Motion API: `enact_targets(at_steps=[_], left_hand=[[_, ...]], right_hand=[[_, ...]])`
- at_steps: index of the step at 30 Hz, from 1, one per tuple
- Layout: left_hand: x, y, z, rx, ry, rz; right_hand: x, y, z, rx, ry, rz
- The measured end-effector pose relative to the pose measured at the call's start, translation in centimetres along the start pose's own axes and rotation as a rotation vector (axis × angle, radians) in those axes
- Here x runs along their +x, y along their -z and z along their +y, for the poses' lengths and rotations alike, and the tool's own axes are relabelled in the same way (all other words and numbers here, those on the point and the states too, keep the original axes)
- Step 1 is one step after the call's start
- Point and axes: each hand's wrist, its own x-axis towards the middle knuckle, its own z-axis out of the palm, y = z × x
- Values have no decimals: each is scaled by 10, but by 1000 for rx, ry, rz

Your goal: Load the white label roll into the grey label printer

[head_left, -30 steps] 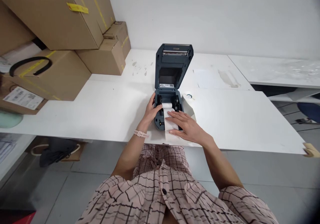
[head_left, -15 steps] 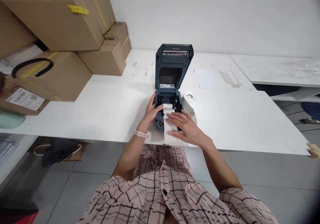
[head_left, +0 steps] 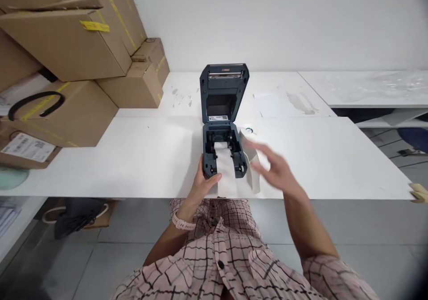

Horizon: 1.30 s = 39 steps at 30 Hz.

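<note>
A dark label printer (head_left: 206, 157) stands on the white table with its lid (head_left: 220, 99) raised. From its inside a white paper strip (head_left: 226, 170) runs forward over the front edge onto the table. My left hand (head_left: 202, 184) grips the printer's front left corner, fingers along its side and thumb at the strip's left edge. Off to the printer's right, my right hand (head_left: 276, 168) is in the air, blurred, with fingers apart and nothing in it. Beside the printer lies a curled strip of pale backing paper (head_left: 254, 182), partly behind my right fingers.
Cardboard boxes (head_left: 67, 46) are stacked at the left, with a black curved band (head_left: 36, 96) on one. A small ring-shaped item (head_left: 249, 130) lies right of the printer. The white table (head_left: 321, 166) ends just before my body; a shelf (head_left: 384, 121) is at the right.
My right hand has lifted off the paper strip and moved right. My left hand has slid from the printer's side to its front left corner. The view has shifted slightly.
</note>
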Motion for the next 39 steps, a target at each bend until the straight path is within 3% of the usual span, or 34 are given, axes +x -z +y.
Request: enact_targets(at_steps=[2,3,7,10,13,16,18,22,27,33,39], left_hand=[[-1,1,0,-6,-8,-30],[1,1,1,0,-19,-33],[4,-1,2,15,-59,-21],[2,-1,-2,12,-61,-6],[1,6,-8,9,-39,-35],[3,20,-7,-16,-13,22],[7,26,-1,-31,-49,99],[18,15,19,-11,-130,207],[22,-10,25,-90,-90,150],[21,-11,24,-111,-140,149],[25,-12,19,-94,-179,177]], right_hand=[[51,26,20,-47,-37,231],[81,35,31,-30,-41,262],[195,46,65,125,-28,162],[231,38,67,179,5,74],[202,27,46,193,18,134],[129,13,19,210,-21,233],[78,-3,7,156,-57,220],[11,-48,11,0,-32,245],[-4,-82,33,256,-249,413],[-4,-79,38,549,-526,308],[-9,-84,44,567,-533,322]])
